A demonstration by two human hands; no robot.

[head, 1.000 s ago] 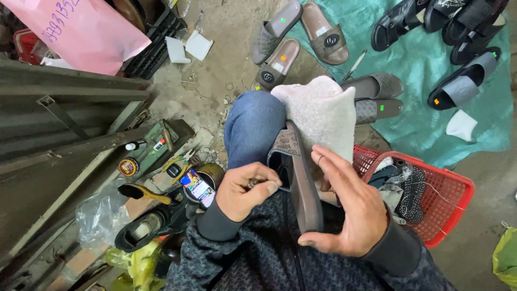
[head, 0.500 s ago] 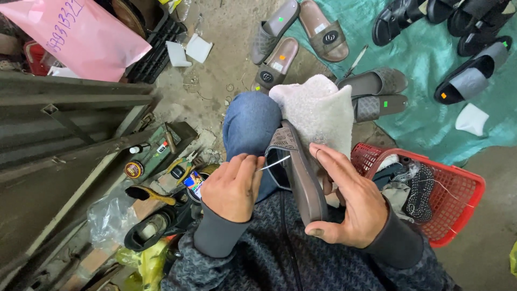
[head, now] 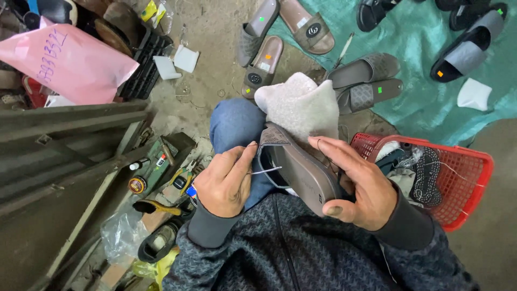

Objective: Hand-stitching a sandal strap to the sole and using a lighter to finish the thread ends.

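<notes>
Down on the lap, over a grey-white fuzzy cloth [head: 301, 105] draped on the knee, sits a grey slide sandal [head: 301, 172] turned on its side. Right hand [head: 360, 186] is wrapped around it, thumb on the sole edge and fingers spread flat along the upper side, so a pretty firm hold. Left hand [head: 226, 180] is closed up tight, pinching a thin metal needle [head: 266, 171] whose tip is right at the sandal's edge; a thread runs off it but it's too fine to follow. Just right of the lap is a red plastic basket [head: 474, 178] with dark fabric bits in it. More slide sandals [head: 366, 81] lie on a teal tarp [head: 425, 102] further out. Small tools and a round tin [head: 138, 185] sit off to the left.
</notes>
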